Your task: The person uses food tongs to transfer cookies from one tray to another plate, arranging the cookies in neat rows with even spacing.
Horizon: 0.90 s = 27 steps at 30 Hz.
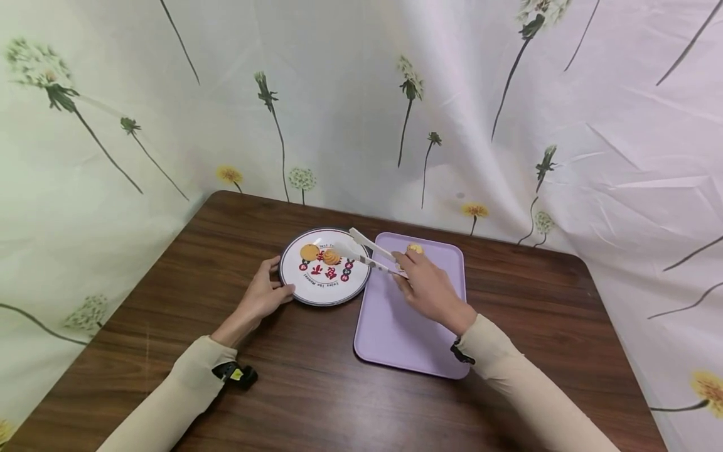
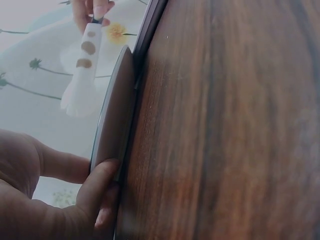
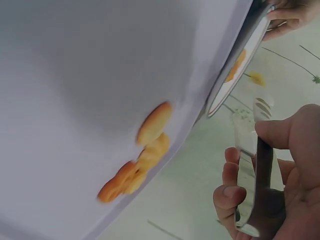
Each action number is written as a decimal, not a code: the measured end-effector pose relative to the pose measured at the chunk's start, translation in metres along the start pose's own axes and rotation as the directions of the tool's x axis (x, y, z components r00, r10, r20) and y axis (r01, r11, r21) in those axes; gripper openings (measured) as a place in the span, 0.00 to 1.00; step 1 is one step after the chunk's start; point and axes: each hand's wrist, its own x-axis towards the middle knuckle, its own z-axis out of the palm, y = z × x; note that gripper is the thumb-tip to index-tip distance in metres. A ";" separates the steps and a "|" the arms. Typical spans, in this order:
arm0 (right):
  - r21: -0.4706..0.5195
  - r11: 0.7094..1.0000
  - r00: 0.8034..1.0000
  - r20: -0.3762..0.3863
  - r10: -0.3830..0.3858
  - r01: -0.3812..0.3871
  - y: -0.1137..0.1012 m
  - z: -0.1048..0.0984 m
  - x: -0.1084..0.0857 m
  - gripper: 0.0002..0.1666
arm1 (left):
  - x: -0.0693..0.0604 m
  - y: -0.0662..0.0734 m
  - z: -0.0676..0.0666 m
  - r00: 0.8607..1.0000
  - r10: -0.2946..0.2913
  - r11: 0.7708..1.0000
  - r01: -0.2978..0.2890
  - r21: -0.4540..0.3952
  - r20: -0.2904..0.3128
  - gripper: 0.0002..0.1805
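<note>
My left hand (image 1: 262, 292) holds the rim of a round white plate (image 1: 307, 294) with red characters and a dark edge; the left wrist view shows its fingers (image 2: 102, 182) at the rim. On the plate lie a round yellow pastry (image 1: 309, 252) and a swirled orange pastry (image 1: 331, 257). My right hand (image 1: 429, 285) grips a pair of tongs (image 1: 369, 263) with whitish arms and a metal bend. Their spread tips hang over the plate's right side, one close to the swirled pastry; whether they touch it I cannot tell.
A purple tray (image 1: 407, 339) stands right of the plate, beneath my right hand. Several pastries (image 3: 150, 152) lie near its far edge. The brown wooden table (image 1: 305, 389) ends at a dandelion-printed cloth (image 1: 350, 113) hanging behind it.
</note>
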 end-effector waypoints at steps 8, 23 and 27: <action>-0.029 0.999 0.999 -0.014 0.029 -0.029 0.022 -0.012 -0.025 0.27 | -0.001 0.000 0.001 1.000 0.008 1.000 -0.008 0.006 -0.001 0.45; -0.083 0.986 0.990 -0.015 0.143 -0.144 0.065 -0.032 -0.067 0.27 | -0.001 0.000 0.000 1.000 0.008 1.000 -0.008 0.018 0.006 0.45; -0.080 0.984 0.987 -0.015 0.162 -0.162 0.078 -0.034 -0.077 0.26 | -0.001 -0.001 0.001 1.000 0.002 1.000 -0.002 0.015 0.008 0.45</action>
